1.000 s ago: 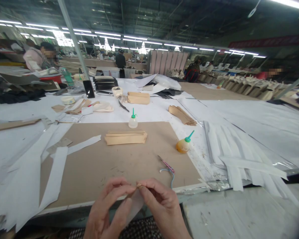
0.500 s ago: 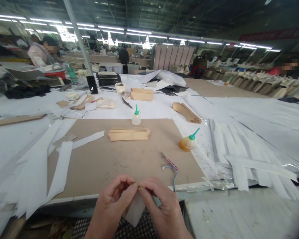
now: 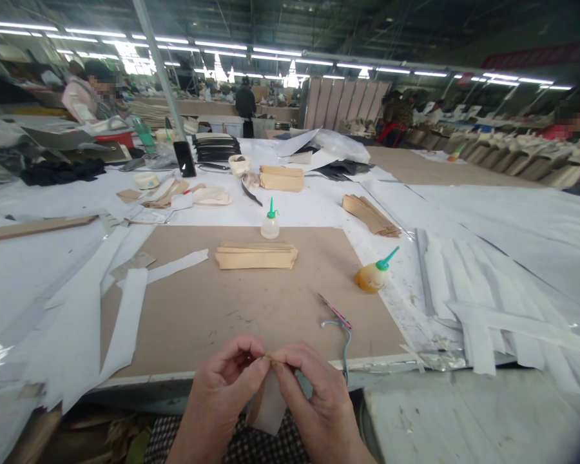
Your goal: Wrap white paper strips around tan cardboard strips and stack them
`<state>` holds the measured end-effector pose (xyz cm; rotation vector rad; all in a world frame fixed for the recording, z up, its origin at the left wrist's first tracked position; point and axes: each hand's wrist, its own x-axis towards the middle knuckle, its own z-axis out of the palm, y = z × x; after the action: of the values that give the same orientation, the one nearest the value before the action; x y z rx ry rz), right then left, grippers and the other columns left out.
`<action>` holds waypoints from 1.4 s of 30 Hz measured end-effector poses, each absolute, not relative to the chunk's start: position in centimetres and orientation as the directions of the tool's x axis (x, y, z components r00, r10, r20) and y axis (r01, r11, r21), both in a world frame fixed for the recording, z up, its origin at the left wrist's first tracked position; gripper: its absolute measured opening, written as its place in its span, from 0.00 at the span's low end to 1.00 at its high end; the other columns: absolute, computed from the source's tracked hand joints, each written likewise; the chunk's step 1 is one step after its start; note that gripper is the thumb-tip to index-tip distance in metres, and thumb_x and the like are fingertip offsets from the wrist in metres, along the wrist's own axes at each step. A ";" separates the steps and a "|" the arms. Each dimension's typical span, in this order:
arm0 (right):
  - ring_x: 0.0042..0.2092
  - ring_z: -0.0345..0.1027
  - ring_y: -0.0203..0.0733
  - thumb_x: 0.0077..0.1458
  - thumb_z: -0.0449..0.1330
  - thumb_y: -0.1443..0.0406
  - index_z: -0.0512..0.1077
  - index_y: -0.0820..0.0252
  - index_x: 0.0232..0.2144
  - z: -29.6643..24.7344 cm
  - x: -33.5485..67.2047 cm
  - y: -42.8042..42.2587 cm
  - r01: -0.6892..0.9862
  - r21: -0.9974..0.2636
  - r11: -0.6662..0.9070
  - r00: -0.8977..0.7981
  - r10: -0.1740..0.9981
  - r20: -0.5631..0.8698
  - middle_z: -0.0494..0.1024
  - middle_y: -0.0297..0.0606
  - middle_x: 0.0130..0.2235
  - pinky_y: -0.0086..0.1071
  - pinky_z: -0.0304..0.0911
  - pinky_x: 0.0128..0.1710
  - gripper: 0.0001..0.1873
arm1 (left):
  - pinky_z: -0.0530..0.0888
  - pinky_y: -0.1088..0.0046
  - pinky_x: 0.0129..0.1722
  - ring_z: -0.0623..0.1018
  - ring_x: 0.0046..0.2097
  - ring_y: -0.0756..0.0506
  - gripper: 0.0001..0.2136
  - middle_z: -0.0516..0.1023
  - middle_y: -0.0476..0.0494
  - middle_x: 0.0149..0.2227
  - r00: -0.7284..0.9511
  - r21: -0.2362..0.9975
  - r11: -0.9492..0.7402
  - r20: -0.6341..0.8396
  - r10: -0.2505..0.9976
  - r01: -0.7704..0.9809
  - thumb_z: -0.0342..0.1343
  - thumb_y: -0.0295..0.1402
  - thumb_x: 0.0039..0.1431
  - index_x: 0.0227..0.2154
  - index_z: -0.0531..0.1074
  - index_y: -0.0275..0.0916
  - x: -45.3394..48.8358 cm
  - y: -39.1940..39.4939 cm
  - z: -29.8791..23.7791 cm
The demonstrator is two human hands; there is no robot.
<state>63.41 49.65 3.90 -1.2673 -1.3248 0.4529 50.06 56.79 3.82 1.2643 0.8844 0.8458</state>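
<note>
Both hands meet over the near edge of the table, fingertips pinched together. Between them hangs a narrow tan strip with white backing (image 3: 269, 412). My left hand (image 3: 227, 390) is closed on its top end, thumb against forefinger. My right hand (image 3: 314, 393) pinches the same end from the other side, its fingertips touching the left ones. The strip's upper end is mostly hidden by the fingers. Ahead, a stack of tan strips (image 3: 256, 258) lies on the brown board (image 3: 183, 322). Pink-handled tweezers or snips (image 3: 336, 311) rest near a blue cord (image 3: 347, 348), right of the hands.
A clear squeeze bottle (image 3: 270, 225) stands behind the stack; an amber squeeze bottle (image 3: 371, 277) leans at the right. White strips (image 3: 478, 322) lie right, more white pieces (image 3: 82, 328) left. Further tan stacks (image 3: 372, 216), a phone (image 3: 184, 159) and a post (image 3: 159, 64) are beyond. Co-workers are in the background.
The view has shifted slightly, so the table things appear a little further right. Both hands keep their pinch on the strip, which has turned slightly and shows more of its tan side.
</note>
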 end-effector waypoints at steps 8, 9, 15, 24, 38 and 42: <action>0.38 0.72 0.34 0.66 0.58 0.69 0.76 0.58 0.38 3.6 63.5 50.0 0.335 -0.907 0.255 0.305 0.882 0.360 0.78 0.33 0.36 0.23 0.65 0.39 0.07 | 0.73 0.80 0.33 0.76 0.33 0.49 0.05 0.75 0.49 0.30 0.443 1.000 -0.006 0.001 0.897 0.009 0.61 0.33 0.57 0.29 0.74 0.39 49.8 56.9 4.0; 0.38 0.72 0.34 0.66 0.58 0.68 0.77 0.57 0.38 3.8 63.5 50.0 0.315 -0.918 0.242 0.301 0.891 0.338 0.78 0.33 0.36 0.23 0.65 0.39 0.07 | 0.73 0.81 0.33 0.76 0.33 0.50 0.05 0.75 0.49 0.30 0.442 0.999 -0.023 0.010 0.897 0.023 0.60 0.34 0.58 0.29 0.74 0.39 49.8 56.9 3.9; 0.39 0.72 0.35 0.64 0.61 0.65 0.78 0.55 0.39 4.9 64.0 49.8 0.161 -0.979 0.122 0.263 0.951 0.161 0.80 0.31 0.37 0.23 0.65 0.41 0.05 | 0.74 0.79 0.37 0.78 0.36 0.49 0.04 0.76 0.48 0.33 0.421 0.972 -0.220 0.164 0.892 0.087 0.58 0.34 0.61 0.32 0.75 0.40 49.4 56.9 3.5; 0.32 0.70 0.35 0.58 0.60 0.67 0.76 0.59 0.28 5.4 63.6 49.9 0.217 -0.973 0.081 0.371 0.915 0.159 0.77 0.31 0.28 0.24 0.64 0.34 0.07 | 0.74 0.80 0.40 0.78 0.38 0.49 0.05 0.77 0.48 0.34 0.468 0.946 -0.314 0.245 0.849 0.075 0.59 0.33 0.61 0.31 0.75 0.40 49.4 56.4 4.2; 0.30 0.66 0.35 0.54 0.69 0.53 0.77 0.61 0.30 5.1 63.2 50.4 -0.301 -0.951 0.070 0.492 0.866 -0.092 0.77 0.35 0.29 0.25 0.62 0.31 0.17 | 0.72 0.57 0.57 0.72 0.59 0.37 0.16 0.71 0.32 0.56 0.403 0.394 -0.835 0.742 0.536 0.384 0.60 0.30 0.60 0.50 0.68 0.37 50.7 54.4 2.6; 0.31 0.66 0.35 0.54 0.69 0.52 0.79 0.61 0.31 5.7 63.1 50.3 -0.332 -0.941 0.063 0.447 0.889 -0.098 0.77 0.35 0.29 0.25 0.63 0.32 0.17 | 0.74 0.62 0.55 0.75 0.56 0.40 0.15 0.75 0.34 0.52 0.436 0.259 -0.875 0.787 0.437 0.409 0.58 0.22 0.60 0.49 0.69 0.35 50.3 55.4 1.9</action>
<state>63.06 50.34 5.72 -1.1568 -0.6084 1.0138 50.30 55.35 1.91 2.6363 0.7768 1.4590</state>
